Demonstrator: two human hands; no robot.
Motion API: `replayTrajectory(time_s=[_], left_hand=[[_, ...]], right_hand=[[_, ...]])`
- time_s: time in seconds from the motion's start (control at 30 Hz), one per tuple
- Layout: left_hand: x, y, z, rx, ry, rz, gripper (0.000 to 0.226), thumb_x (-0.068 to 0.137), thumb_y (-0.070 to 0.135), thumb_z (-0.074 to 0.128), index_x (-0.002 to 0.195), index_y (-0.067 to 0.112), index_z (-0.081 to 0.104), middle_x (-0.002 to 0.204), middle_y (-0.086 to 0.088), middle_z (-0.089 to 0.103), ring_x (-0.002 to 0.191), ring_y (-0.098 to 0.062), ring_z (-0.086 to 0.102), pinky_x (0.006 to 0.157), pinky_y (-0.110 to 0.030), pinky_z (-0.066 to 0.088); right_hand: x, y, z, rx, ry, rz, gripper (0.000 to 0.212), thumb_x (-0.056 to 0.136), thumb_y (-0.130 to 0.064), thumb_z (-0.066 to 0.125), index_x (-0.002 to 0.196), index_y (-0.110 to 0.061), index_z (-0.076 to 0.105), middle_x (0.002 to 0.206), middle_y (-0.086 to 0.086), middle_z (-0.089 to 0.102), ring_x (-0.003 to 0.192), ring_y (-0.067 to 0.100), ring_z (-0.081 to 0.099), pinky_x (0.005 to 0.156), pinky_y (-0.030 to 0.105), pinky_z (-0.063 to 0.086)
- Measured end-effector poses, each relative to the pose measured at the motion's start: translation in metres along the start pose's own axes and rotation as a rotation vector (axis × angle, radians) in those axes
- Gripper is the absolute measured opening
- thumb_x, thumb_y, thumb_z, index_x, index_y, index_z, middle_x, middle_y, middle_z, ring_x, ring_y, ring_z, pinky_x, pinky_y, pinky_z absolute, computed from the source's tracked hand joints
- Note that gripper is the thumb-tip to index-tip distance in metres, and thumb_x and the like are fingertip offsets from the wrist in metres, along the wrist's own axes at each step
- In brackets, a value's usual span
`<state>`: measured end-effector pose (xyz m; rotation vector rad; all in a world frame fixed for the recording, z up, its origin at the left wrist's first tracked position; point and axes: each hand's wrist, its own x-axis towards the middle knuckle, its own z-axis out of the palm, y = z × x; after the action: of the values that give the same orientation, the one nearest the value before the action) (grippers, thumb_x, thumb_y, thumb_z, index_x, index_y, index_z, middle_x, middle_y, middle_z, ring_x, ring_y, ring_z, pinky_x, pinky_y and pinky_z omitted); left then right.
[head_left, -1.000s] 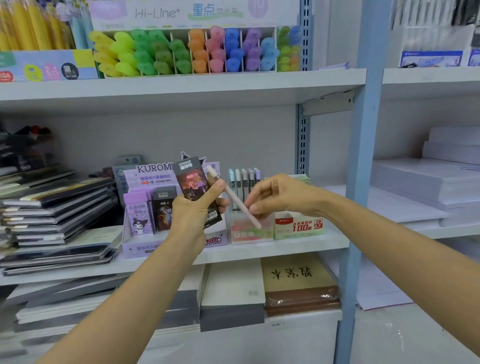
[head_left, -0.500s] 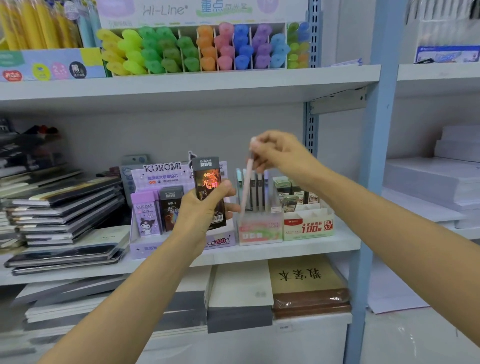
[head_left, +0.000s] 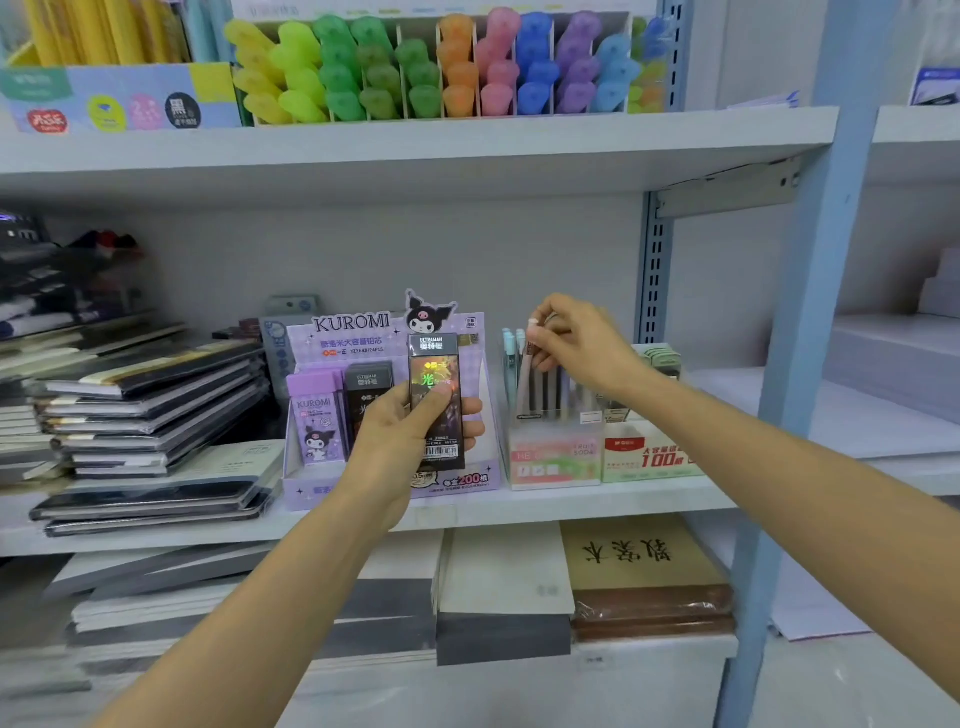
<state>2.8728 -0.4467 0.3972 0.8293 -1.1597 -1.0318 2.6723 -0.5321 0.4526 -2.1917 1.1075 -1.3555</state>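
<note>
- Pinching the pale pink pen (head_left: 524, 374) by its very top with the right hand (head_left: 576, 345), thumb and fingertips closed narrow round the cap end.
- Hanging almost upright, top tipped a touch to the right, lower end down among the standing pens of the clear pen box (head_left: 550, 460) on the shelf (head_left: 571, 506).
- Running straight down from the grip: whole length below the fingers, none of it above.
- Looks like a slot-in under way, turning on that one line, tip into a free gap between the blue-capped pens on the left and the dark ones on the right.
- No telling how deep, with the tip hidden behind the printed box front.
- Calls for a plain drop along the pen's own axis, then letting go.
- Over to the left hand (head_left: 400, 436): wrapped round the black lead case (head_left: 435, 374), thumb across the front, holding it upright just in front of the Kuromi display box (head_left: 353, 332).
- Well apart from the pen box there, leaving the right hand by far the nearer for the pen.
- Risk, by the look of it: nudging a neighbouring pen askew without first straightening that slight tilt.
</note>
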Motion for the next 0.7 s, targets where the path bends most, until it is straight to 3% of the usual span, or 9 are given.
replayTrajectory(time_s=[0.1, 0.23, 0.33, 0.4, 0.5, 0.6, 0.67, 0.7], left_hand=[[0.001, -0.002, -0.002, 0.021, -0.014, -0.005, 0.018, 0.097, 0.020, 0.055, 0.109, 0.009, 0.063, 0.095, -0.011, 0.075, 0.078, -0.023, 0.073, 0.066, -0.031, 0.059], [0.001, -0.004, -0.003, 0.030, -0.036, 0.000, 0.020, 0.096, 0.021, 0.057, 0.111, 0.009, 0.063, 0.097, -0.012, 0.075, 0.078, -0.023, 0.073, 0.068, -0.032, 0.060], [-0.001, -0.004, -0.003, 0.059, -0.054, 0.009, 0.022, 0.096, 0.021, 0.057, 0.113, 0.008, 0.062, 0.097, -0.012, 0.075, 0.079, -0.024, 0.073, 0.069, -0.032, 0.060], [-0.003, -0.002, -0.004, 0.071, -0.063, 0.011, 0.022, 0.095, 0.020, 0.058, 0.113, 0.009, 0.062, 0.097, -0.012, 0.075, 0.079, -0.024, 0.073, 0.069, -0.032, 0.060], [-0.007, 0.000, -0.006, 0.081, -0.062, 0.029, 0.021, 0.095, 0.018, 0.058, 0.113, 0.009, 0.062, 0.097, -0.012, 0.075, 0.079, -0.025, 0.073, 0.068, -0.030, 0.059], [-0.011, 0.001, -0.007, 0.108, -0.043, 0.065, 0.019, 0.095, 0.017, 0.059, 0.111, 0.009, 0.064, 0.098, -0.012, 0.074, 0.081, -0.028, 0.073, 0.069, -0.031, 0.060], [-0.013, 0.002, -0.006, 0.115, -0.032, 0.076, 0.016, 0.094, 0.017, 0.060, 0.108, 0.010, 0.065, 0.098, -0.013, 0.073, 0.080, -0.029, 0.074, 0.069, -0.033, 0.060], [-0.016, 0.002, -0.005, 0.126, -0.035, 0.085, 0.015, 0.093, 0.017, 0.061, 0.106, 0.011, 0.066, 0.098, -0.013, 0.073, 0.080, -0.030, 0.074, 0.071, -0.034, 0.060]], right_hand=[[0.002, 0.000, -0.002, -0.015, -0.049, -0.008, 0.006, 0.096, -0.014, 0.057, 0.095, -0.009, 0.056, 0.078, 0.006, 0.070, 0.066, 0.012, 0.071, 0.061, 0.017, 0.054], [0.006, 0.000, 0.008, 0.018, -0.026, -0.019, 0.009, 0.095, -0.017, 0.060, 0.100, -0.011, 0.054, 0.077, 0.007, 0.070, 0.065, 0.017, 0.070, 0.062, 0.023, 0.057], [0.009, 0.004, 0.018, -0.141, 0.031, -0.069, 0.008, 0.089, -0.016, 0.067, 0.090, -0.016, 0.059, 0.073, -0.005, 0.065, 0.057, 0.004, 0.061, 0.057, 0.015, 0.047], [0.010, 0.007, 0.022, -0.270, 0.042, -0.070, 0.006, 0.086, -0.018, 0.071, 0.087, -0.017, 0.065, 0.070, -0.009, 0.060, 0.058, 0.001, 0.052, 0.061, 0.018, 0.041], [0.010, -0.001, 0.018, -0.288, 0.055, -0.055, 0.009, 0.088, -0.022, 0.069, 0.093, -0.015, 0.069, 0.081, -0.004, 0.063, 0.069, 0.005, 0.052, 0.070, 0.025, 0.045], [0.000, -0.025, 0.016, 0.013, 0.025, -0.044, 0.025, 0.093, -0.032, 0.060, 0.113, -0.018, 0.065, 0.099, -0.004, 0.066, 0.080, 0.008, 0.060, 0.071, 0.027, 0.052], [-0.011, -0.044, 0.022, 0.243, -0.151, -0.010, 0.031, 0.095, -0.032, 0.058, 0.122, -0.017, 0.060, 0.103, 0.000, 0.068, 0.080, 0.009, 0.065, 0.067, 0.028, 0.056], [-0.017, -0.050, 0.027, 0.239, -0.241, -0.025, 0.031, 0.095, -0.030, 0.059, 0.123, -0.016, 0.060, 0.103, 0.001, 0.069, 0.082, 0.011, 0.066, 0.068, 0.029, 0.057]])
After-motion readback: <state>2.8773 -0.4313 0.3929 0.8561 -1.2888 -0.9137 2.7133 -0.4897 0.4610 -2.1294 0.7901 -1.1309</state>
